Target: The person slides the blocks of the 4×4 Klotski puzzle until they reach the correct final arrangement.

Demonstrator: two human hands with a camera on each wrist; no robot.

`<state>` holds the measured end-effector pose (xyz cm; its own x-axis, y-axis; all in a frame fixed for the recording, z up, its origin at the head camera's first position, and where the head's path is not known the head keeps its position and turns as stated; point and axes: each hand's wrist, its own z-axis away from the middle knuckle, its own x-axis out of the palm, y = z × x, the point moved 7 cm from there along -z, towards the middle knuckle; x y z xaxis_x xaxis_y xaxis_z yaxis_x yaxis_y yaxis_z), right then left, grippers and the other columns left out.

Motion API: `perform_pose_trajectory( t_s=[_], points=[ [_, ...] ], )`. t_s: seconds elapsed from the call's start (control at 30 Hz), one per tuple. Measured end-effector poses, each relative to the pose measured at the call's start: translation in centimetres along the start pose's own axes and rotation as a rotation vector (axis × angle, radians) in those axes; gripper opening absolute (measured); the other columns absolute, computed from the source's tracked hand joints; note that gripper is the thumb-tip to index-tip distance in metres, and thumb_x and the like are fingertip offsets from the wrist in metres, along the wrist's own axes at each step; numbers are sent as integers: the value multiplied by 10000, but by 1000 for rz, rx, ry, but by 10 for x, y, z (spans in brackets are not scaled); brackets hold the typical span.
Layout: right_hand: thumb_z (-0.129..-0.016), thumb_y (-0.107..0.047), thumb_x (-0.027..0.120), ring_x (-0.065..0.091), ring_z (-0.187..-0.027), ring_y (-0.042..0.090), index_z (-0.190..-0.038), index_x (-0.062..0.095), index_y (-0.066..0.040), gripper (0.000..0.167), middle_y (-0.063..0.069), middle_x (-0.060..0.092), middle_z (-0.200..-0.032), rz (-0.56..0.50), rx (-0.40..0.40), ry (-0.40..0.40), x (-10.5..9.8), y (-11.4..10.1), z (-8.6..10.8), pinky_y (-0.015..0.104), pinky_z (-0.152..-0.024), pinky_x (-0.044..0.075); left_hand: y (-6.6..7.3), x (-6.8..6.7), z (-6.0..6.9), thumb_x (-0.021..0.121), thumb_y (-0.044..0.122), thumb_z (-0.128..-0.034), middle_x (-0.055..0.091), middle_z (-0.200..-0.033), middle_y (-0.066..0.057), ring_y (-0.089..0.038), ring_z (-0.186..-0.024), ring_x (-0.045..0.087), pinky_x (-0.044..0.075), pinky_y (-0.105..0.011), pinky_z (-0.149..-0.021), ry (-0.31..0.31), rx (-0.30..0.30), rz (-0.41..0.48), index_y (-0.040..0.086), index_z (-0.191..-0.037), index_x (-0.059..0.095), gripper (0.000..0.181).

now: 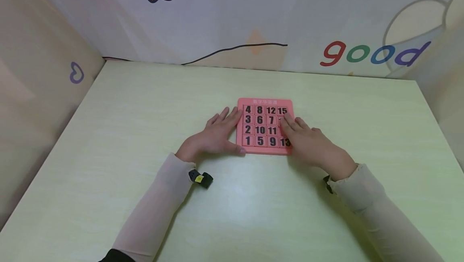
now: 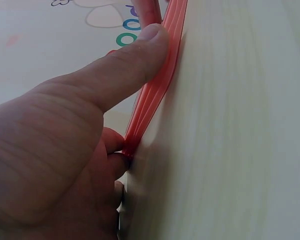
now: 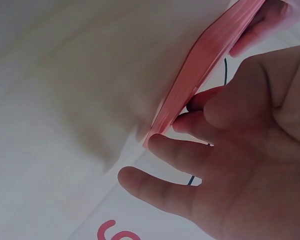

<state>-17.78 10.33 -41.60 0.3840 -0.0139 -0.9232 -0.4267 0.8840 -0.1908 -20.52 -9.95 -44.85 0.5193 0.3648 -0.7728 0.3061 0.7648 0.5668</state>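
Note:
A pink sliding number puzzle (image 1: 260, 125) lies flat on the table, its numbered tiles in a square grid. Along its left side, my left hand (image 1: 215, 135) holds the frame, with the thumb at the near left corner and the fingers at the left edge. The left wrist view shows that thumb (image 2: 135, 55) against the puzzle's near side. My right hand (image 1: 311, 143) reaches over the right edge, fingertips on the right column, hiding tiles in its middle rows. In the right wrist view its fingers (image 3: 180, 155) look fairly straight, some beside the puzzle's edge.
The pale table (image 1: 232, 213) extends on all sides of the puzzle. Behind it stands a printed wall (image 1: 217, 20) with a star and the word "good". Another wall (image 1: 40, 72) borders the table's left side.

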Motion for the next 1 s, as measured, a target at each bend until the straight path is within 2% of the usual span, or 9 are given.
perform_pose_trajectory(
  t_s=[0.53, 1.0],
  points=[
    [-1067, -93, 425, 176, -1473, 488, -1588, 199, 18, 579, 195, 110, -1661, 25, -21, -1, 8, -10, 20, 724, -1048, 309, -1, 1, 0, 770, 548, -836, -85, -1681, 13, -166, -1503, -209, -123, -381, -1191, -2, -1, 6, 178, -1634, -26, 1186],
    [-1027, -101, 523, 196, -1470, 484, -1584, 232, 19, 640, 199, 139, -1656, 60, -40, -3, 8, -13, 27, 714, -1034, 339, 1, 0, 1, 762, 539, -847, -83, -1682, 8, -175, -1505, -206, -121, -385, -1192, 0, -1, -2, 174, -1633, -30, 1174]
  ],
)
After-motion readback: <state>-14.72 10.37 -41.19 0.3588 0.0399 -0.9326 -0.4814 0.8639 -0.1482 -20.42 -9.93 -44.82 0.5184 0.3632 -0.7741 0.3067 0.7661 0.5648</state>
